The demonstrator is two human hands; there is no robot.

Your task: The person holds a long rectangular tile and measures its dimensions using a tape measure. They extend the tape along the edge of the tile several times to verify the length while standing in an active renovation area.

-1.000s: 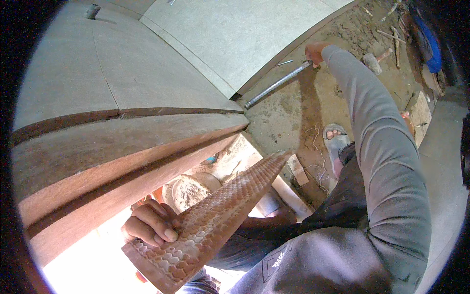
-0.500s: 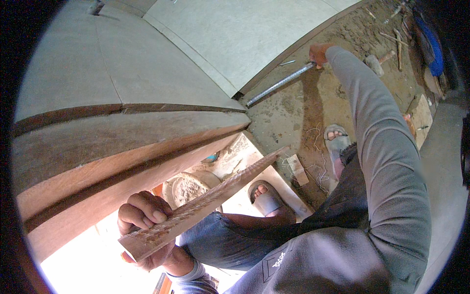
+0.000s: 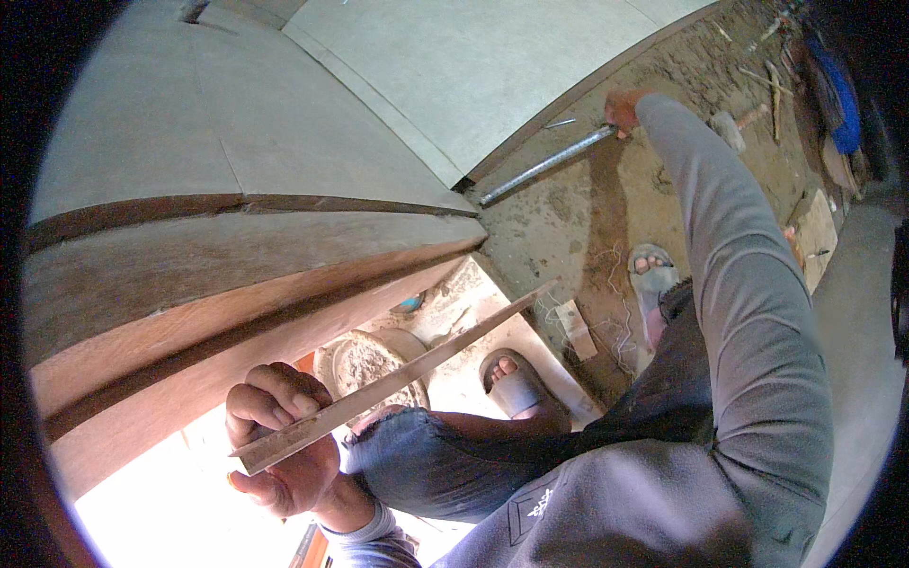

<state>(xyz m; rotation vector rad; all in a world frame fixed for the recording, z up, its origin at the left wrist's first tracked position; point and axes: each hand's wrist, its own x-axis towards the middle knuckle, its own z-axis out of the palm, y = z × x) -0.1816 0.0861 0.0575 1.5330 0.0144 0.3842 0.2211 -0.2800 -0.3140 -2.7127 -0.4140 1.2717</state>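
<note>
My left hand (image 3: pixel 284 431), at the lower left, is closed around one end of a long, narrow, pale strip (image 3: pixel 398 371). The strip is turned nearly edge-on and slants up to the right, tapering toward its far tip; what it is made of I cannot tell. It passes over a bucket (image 3: pixel 365 364) of greyish mix. Farther off, my right arm stretches forward, and my right hand (image 3: pixel 625 111) is closed on the end of a silvery metal bar (image 3: pixel 549 166). That bar runs along the dirty floor toward the corner of the pale slabs.
Large grey panels (image 3: pixel 133 114) stand at left, above a brown ledge (image 3: pixel 189 275). A hammer (image 3: pixel 729 131) and sticks lie on the sandy floor (image 3: pixel 540 227) at far right. A small flat piece (image 3: pixel 576 329) and loose string (image 3: pixel 620 312) lie near my sandalled feet.
The strip in my left hand has rolled from showing its rough ridged face to lying almost edge-on, and my left fingers have shifted with it. My right hand has barely moved.
</note>
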